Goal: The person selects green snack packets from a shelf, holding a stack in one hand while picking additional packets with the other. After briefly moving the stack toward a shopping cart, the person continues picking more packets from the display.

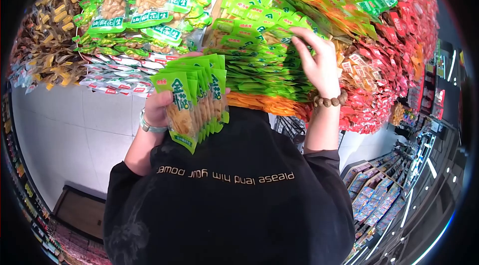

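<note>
Black shirt (pixel 229 215) below, left hand (pixel 157 108) fans seven packets (pixel 192 100).

Glossy plastic snack packets (pixel 192 98); matt wooden bead bracelet (pixel 332 100).

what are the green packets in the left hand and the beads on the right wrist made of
Green packets: seemingly thin plastic film, glossy and printed green, with what looks like a clear window showing a yellowish snack inside; the surfaces catch the light. Bead bracelet: round brown beads with a dull finish, probably wood, though resin cannot be ruled out.
</note>
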Tool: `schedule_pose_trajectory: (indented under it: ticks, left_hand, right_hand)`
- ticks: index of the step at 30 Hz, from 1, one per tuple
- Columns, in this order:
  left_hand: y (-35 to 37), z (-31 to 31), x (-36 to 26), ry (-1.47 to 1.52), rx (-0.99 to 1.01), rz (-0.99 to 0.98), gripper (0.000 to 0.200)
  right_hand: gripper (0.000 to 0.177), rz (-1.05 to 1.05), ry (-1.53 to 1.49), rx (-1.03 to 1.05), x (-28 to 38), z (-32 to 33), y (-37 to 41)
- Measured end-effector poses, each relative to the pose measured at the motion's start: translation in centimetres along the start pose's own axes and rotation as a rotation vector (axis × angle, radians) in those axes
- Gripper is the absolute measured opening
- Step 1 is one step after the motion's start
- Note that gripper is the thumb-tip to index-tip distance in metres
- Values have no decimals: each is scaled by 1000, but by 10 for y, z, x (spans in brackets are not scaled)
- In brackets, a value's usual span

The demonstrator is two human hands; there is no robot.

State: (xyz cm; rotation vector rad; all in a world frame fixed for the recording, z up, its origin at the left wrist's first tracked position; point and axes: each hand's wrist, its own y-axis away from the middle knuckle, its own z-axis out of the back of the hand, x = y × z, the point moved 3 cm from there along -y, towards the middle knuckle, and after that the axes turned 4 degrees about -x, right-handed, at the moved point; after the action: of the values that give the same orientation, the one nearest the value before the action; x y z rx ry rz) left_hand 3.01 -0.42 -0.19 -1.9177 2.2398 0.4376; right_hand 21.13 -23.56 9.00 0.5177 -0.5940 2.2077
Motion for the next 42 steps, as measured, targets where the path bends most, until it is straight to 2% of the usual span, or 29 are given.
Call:
schedule_pose_trajectory:
  ticks: [2, 3, 6, 9, 13, 16, 22, 25, 28, 29, 32, 36, 39, 42]
  left_hand:
    - [0, -1, 0, -12, -1, -10, 96]
    - [0, -2, 0, -3, 0, -6, 96]
    - [0, -3, 1, 14, -7, 8, 97]
    - [3, 0, 2, 12, -36, 29, 98]
    - [4, -5, 2, 20, -93, 15, 99]
    - [4, -6, 1, 9, -106, 18, 99]
    - [3, -7, 2, 12, -94, 28, 99]
    - [1, -7, 1, 4, -72, 43, 99]
    - [2, -8, 0, 8, -46, 66, 100]
    - [3, -8, 0, 12, -38, 76, 100]
    - [5, -7, 2, -4, -116, 37, 101]
    - [5, -10, 1, -6, -110, 30, 101]
    - [7, -10, 0, 1, -100, 28, 102]
    - [7, -9, 0, -1, -101, 20, 103]
  right_hand:
    - [19, -56, 48, 89, 3, -9, -1]
    - [19, 13, 67, 79, 6, -14, -1]
    - [18, 2, 105, 74, 6, -20, 0]
    - [16, -146, 144, 121, 9, -17, -6]
    - [13, 37, 233, -35, 10, -18, -8]
    - [13, 65, 160, -83, 13, -23, -7]
    - [17, -97, 141, 208, 14, -22, -5]
    - [21, -191, 58, 277, 8, -23, -4]
    - [22, -43, 38, 168, 17, -20, -1]
    - [23, 79, 154, 41, 21, -20, -2]
    - [27, 374, 147, 19, 32, -21, -18]
    - [14, 314, 132, 164, 30, -32, -27]
    - [4, 387, 174, 115, 35, -34, -30]
    - [3, 413, 339, 119, 39, -35, -26]
